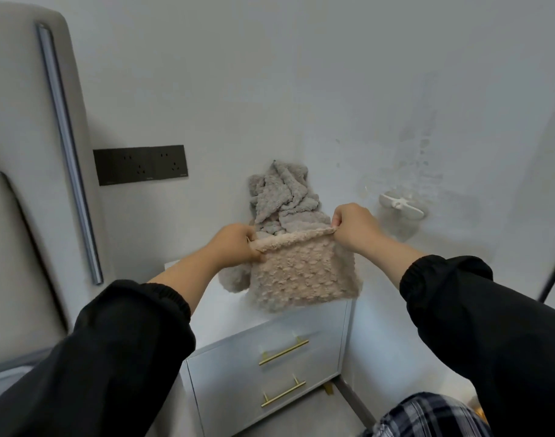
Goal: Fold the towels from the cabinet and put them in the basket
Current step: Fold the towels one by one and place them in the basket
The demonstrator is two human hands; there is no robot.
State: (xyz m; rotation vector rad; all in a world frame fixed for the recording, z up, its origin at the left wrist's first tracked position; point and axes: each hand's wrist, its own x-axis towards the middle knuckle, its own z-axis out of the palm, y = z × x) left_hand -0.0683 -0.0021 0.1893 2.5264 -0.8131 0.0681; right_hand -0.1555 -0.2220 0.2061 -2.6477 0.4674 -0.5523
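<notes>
**A:** Both hands are up over the cabinet (228, 313) here. The left hand (238, 244) is gripping one top corner of the beige towel (301, 272), with its fingers curled tight round the edge.

**B:** And the right hand (353, 227) is pinching the other top corner, thumb and fingers closed on the hem. The top edge is stretching taut between the two.

**A:** So the towel is hanging down flat from that edge, its fluffy face turned to us. Its lower edge is sitting right at the cabinet top, and I cannot tell whether it is touching.

**B:** Behind it, the grey towels (282, 197) are lying in a crumpled heap at the back of the cabinet, leaning against the wall (301, 74).

**A:** A grey lump is poking out just below the left hand too. I cannot tell whether that belongs to the heap or to the held towel.

**B:** The cabinet itself is white, showing two drawers, each with a gold bar handle: the upper handle (284, 351) and the lower handle (284, 394).

**A:** Black sleeves (128, 342) are covering both forearms, and checked trousers (427, 417) are showing at the bottom right.

**B:** Off to the left, a padded headboard (24, 152) is standing beside a black socket panel (140, 164). A small white fitting (400, 203) is sticking out of the wall on the right.
</notes>
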